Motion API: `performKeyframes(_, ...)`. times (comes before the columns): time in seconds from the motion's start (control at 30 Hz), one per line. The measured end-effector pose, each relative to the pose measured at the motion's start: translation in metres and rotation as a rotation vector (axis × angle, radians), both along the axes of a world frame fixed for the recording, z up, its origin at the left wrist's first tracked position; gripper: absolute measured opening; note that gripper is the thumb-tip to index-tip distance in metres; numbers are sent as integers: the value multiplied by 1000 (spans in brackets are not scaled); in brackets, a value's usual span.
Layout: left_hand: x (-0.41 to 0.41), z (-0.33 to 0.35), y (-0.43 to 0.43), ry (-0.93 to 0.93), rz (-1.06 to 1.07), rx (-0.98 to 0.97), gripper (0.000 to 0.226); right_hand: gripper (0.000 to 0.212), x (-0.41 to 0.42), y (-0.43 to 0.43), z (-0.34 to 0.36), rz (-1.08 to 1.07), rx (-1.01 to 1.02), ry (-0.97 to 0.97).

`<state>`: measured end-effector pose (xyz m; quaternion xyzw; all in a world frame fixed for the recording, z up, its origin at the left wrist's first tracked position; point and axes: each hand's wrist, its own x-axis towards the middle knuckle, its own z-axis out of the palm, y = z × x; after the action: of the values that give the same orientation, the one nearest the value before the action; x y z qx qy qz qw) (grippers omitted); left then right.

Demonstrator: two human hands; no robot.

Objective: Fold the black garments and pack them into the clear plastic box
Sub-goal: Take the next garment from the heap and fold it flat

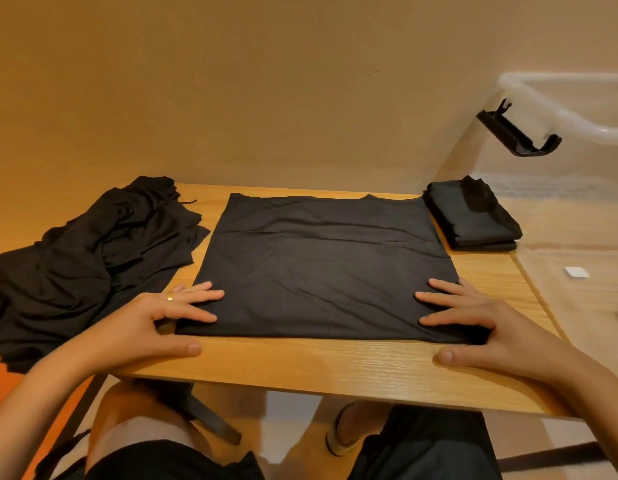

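Observation:
A black garment (325, 265) lies spread flat as a square in the middle of the wooden table (335, 365), neckline at the far edge. My left hand (162, 320) presses its near left corner with straight fingers, thumb on the table in front. At the near right corner, my right hand (484, 323) does the same. A heap of unfolded black garments (79, 265) sits at the table's left. Two folded black garments (474, 220) are stacked at the far right corner, by the wall of the clear plastic box (577, 188). Whether that stack is inside the box is unclear.
The box's black latch (519, 133) hangs open from its rim at the upper right. A small white tag (576, 272) shows on the box. A beige wall stands right behind the table. My knees are under the near edge.

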<state>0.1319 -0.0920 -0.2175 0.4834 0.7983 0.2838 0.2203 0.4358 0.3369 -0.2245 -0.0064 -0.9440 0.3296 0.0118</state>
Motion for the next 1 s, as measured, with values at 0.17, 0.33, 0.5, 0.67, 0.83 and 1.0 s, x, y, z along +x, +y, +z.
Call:
performKeyframes(0.17,4,-6,-9,106,138,100,37,35,5,-3,-8,-91,95,138)
performKeyframes(0.33,15,-5,-8,199,141,155,30,34,6,-11,-13,-118,291,269)
performKeyframes(0.5,20,10,-4,174,269,253,31,27,0,-20,13,-211,184,345)
performKeyframes(0.67,27,47,15,128,395,433,30,26,-12,-29,55,-301,-12,457)
performKeyframes(0.83,27,84,29,36,419,649,39,41,-20,-27,90,-350,-135,577)
performKeyframes(1.0,16,118,25,-65,323,789,23,24,-20,-30,130,-310,-345,718)
